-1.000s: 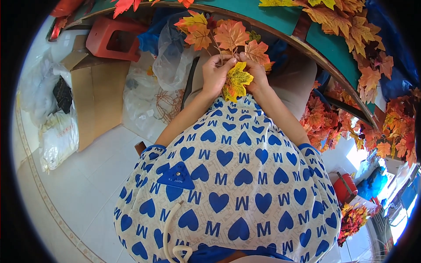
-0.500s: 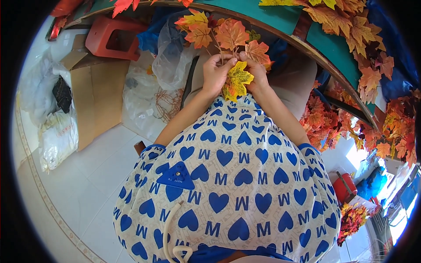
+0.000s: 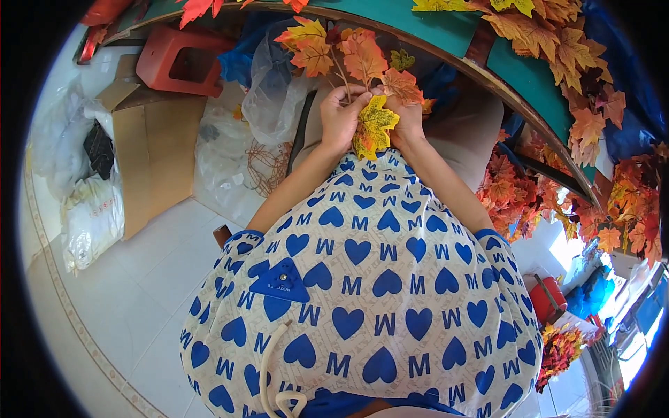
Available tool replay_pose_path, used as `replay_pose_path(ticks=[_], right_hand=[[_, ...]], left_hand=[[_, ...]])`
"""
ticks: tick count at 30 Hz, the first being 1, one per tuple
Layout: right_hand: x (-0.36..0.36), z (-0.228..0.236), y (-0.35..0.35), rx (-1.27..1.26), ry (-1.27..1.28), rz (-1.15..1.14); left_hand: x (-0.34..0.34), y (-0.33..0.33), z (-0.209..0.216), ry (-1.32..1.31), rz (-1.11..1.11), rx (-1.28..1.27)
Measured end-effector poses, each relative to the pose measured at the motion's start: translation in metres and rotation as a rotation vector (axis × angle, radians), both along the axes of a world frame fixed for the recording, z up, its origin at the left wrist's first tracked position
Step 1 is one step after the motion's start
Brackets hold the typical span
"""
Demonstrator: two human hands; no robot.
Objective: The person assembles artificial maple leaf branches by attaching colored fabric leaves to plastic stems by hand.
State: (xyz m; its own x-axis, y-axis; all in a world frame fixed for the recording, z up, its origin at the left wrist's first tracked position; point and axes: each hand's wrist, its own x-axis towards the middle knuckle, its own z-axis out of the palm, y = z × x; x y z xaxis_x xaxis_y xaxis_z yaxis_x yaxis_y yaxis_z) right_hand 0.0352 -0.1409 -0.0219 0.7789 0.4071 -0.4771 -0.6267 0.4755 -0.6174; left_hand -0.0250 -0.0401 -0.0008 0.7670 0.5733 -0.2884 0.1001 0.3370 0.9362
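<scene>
An artificial maple leaf spray (image 3: pixel 365 57) with orange leaves on brown stems stands up between my hands, above my lap. My left hand (image 3: pixel 339 122) is closed, pinching the stems between thumb and fingers. Close beside it, my right hand (image 3: pixel 407 122) is closed too, its fingertips at the same stems and partly hidden behind leaves. A yellow leaf with dark speckles and red tints (image 3: pixel 375 128) hangs below the fingertips, between the two hands. Exactly where the leaf joins the stems is covered by my fingers.
A green-topped table (image 3: pixel 418 26) curves across the far side, with orange leaf sprays (image 3: pixel 557 42) on its right. More red-orange leaves (image 3: pixel 516 191) hang below it. On the left are a red plastic stool (image 3: pixel 150 63), a cardboard box (image 3: pixel 160 153), clear plastic bags (image 3: pixel 268 97) and loose brown stems (image 3: pixel 270 167).
The orange leaves have tipped slightly, and the yellow leaf has turned and shifted a little left. Both hands have moved only slightly, still at the stems.
</scene>
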Motion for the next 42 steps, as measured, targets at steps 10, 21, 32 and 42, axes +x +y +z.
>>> replay_pose_path(ticks=[10,21,32,42], right_hand=[[0.027,-0.007,-0.010,-0.041,-0.078,0.002],[0.149,-0.105,-0.140,-0.358,-0.286,-0.425],[0.043,0.026,-0.007,-0.239,-0.268,0.491],[0.040,0.033,-0.001,-0.017,-0.219,0.389]], left_hand=[[0.006,0.007,0.014,0.064,-0.152,0.201],[-0.023,0.014,0.016,-0.095,-0.195,0.144],[-0.013,-0.006,-0.003,-0.145,-0.494,0.649],[-0.022,0.001,-0.003,-0.080,-0.390,0.105]])
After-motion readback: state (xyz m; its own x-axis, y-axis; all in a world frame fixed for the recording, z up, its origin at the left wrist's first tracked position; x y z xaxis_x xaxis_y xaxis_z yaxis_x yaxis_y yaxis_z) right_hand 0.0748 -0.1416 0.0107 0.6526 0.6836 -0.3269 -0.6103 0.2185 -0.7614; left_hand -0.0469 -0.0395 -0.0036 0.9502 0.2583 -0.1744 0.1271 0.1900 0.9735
